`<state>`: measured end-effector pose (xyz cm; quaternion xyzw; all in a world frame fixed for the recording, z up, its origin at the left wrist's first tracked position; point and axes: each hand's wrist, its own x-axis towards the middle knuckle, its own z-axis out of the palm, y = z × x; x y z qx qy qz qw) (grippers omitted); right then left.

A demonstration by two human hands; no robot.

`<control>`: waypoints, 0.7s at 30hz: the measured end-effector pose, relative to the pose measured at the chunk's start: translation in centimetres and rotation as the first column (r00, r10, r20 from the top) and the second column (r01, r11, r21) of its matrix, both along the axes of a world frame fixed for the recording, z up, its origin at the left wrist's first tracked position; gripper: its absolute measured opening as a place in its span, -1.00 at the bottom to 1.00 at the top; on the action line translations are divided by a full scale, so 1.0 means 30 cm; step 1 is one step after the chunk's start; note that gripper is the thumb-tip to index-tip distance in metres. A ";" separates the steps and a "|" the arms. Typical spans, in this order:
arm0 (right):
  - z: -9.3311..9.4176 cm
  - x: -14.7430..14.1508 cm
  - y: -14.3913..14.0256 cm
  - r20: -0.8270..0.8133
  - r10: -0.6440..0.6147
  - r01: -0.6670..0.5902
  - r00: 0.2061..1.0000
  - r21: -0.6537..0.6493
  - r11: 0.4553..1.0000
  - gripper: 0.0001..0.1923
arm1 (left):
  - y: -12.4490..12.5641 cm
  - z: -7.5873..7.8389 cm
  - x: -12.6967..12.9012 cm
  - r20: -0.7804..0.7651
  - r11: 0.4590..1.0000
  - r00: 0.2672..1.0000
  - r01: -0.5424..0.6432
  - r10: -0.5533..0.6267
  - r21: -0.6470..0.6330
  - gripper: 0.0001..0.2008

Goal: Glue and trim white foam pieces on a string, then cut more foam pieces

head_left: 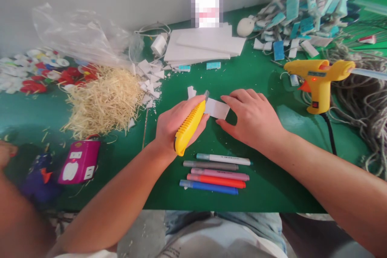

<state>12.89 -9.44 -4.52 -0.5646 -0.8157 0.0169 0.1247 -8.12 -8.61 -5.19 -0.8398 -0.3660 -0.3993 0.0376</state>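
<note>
I see my left hand [177,123] wrapped tight around a yellow utility knife [190,127], its tip at the left edge of a small white foam piece [217,109]. My right hand [252,119] lies flat with fingers pressing that piece to the green counter [266,185]. Cut scraps [150,78] lie beside the straw pile [104,100], and a stack of uncut foam sheets [202,46] waits behind, so I judge plenty remains. 5 markers [216,171] lie untouched.

Left hand [175,123] grips yellow knife [190,127], blade end at white piece [217,109]. Right hand [252,119] pins piece to green table [266,185]. 5 markers [216,171] lie near.
</note>
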 end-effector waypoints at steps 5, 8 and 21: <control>-0.004 0.004 0.004 -0.008 0.021 -0.021 1.000 -0.004 1.000 -0.57 | -0.003 0.008 -0.008 0.008 0.998 1.000 -0.021 0.021 -0.053 -0.71; -0.002 0.006 0.010 0.007 0.020 -0.019 1.000 -0.031 0.999 -0.68 | 0.005 0.014 -0.022 0.016 0.999 0.999 -0.039 0.040 -0.027 -0.71; 0.010 0.000 0.018 0.011 -0.007 0.008 1.000 -0.108 0.994 -0.68 | 0.017 0.028 -0.046 0.148 0.989 0.984 -0.117 0.103 0.092 -0.71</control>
